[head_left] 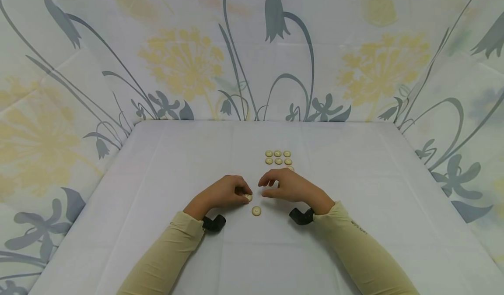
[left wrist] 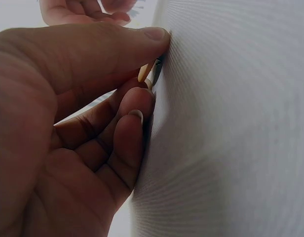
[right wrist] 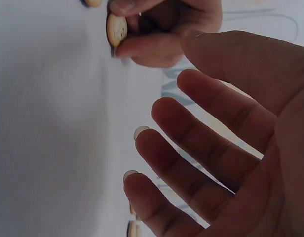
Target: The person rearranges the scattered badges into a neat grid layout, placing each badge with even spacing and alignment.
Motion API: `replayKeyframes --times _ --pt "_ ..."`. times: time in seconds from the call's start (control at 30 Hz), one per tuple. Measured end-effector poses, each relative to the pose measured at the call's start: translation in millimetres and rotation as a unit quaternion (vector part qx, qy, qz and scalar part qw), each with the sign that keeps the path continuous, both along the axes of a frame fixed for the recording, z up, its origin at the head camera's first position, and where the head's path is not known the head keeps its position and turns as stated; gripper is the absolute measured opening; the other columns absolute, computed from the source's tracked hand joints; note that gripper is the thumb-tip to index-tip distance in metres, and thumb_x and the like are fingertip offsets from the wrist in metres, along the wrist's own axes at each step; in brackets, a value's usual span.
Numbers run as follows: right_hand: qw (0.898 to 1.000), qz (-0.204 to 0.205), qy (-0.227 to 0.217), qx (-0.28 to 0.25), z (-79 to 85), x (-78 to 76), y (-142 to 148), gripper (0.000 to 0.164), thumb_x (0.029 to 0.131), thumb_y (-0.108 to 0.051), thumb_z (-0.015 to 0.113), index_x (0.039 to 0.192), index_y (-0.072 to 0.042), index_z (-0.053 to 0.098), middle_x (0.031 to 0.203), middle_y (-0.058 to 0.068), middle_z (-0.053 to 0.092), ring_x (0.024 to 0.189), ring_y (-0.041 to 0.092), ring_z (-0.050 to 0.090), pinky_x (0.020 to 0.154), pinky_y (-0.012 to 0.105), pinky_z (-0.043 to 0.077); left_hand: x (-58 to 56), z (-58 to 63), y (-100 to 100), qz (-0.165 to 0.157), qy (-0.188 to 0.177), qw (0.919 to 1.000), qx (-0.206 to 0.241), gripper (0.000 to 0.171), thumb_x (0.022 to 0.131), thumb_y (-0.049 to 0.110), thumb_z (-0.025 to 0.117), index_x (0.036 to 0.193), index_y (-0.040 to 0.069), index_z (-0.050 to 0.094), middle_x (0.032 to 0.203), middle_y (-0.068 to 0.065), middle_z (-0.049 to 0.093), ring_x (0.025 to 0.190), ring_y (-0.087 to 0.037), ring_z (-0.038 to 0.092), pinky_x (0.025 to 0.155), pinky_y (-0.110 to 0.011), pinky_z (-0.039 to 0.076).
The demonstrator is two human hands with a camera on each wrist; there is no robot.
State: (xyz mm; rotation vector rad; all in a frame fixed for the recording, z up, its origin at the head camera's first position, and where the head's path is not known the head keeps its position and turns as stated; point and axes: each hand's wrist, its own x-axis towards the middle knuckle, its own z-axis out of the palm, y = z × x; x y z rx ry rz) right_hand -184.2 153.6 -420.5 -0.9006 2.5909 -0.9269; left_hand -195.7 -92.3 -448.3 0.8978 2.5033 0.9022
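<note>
My left hand (head_left: 226, 193) pinches a cream-coloured button (head_left: 248, 197) between thumb and fingers, right at the white tabletop. In the right wrist view this button (right wrist: 116, 29) stands tilted on edge; the left wrist view shows only a sliver of it (left wrist: 146, 72) behind the thumb. Just to the right, my right hand (head_left: 289, 185) hovers with loosely bent, spread fingers and nothing in them. Nearer me, another round button (head_left: 256, 210) lies flat on the cloth. Beyond the right hand, several like buttons (head_left: 278, 161) lie in two rows of three, and one more (head_left: 291, 169) is partly hidden by that hand.
A white cloth (head_left: 189, 155) covers the table and shows faint creases. Behind it and at both sides hang curtains (head_left: 252, 50) printed with grey and yellow flowers. Each wrist carries a black camera mount (head_left: 214, 223) below a beige sleeve.
</note>
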Motion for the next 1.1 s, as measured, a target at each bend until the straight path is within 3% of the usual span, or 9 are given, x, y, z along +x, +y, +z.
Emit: replayKeyframes --times 0.33,0.9,1.1 --pt "0.999 0.036 -0.016 0.014 -0.4 7.0 -11 0.026 0.088 -0.027 0.07 0.112 -0.018 0.069 0.111 -0.006 0.068 0.1 0.014 0.06 0.081 0.028 0.051 -1.6 -1.3 0 -0.003 0.009 1.0 0.002 0.018 0.084 0.021 0.076 0.101 0.015 0.074 0.094 0.006 0.064 0.082 -0.006 0.057 0.075 -0.024 0.049" --pt "0.998 0.053 -0.033 0.021 -4.8 14.7 -22 0.028 0.083 -0.03 0.076 0.108 -0.019 0.071 0.107 -0.009 0.067 0.096 0.012 0.059 0.084 0.03 0.049 -2.1 0.1 0 0.0 -0.001 0.9999 -0.01 0.017 0.085 0.022 0.075 0.101 0.017 0.074 0.094 0.008 0.064 0.083 -0.006 0.057 0.076 -0.025 0.049" --pt "0.997 0.064 -0.02 0.038 -6.9 17.2 -25 0.027 0.083 -0.029 0.076 0.108 -0.019 0.072 0.105 -0.009 0.067 0.092 0.01 0.058 0.082 0.027 0.048 -0.7 1.4 0 -0.002 0.0 1.0 -0.005 0.016 0.085 0.02 0.075 0.1 0.017 0.074 0.094 0.007 0.064 0.083 -0.007 0.057 0.075 -0.025 0.049"
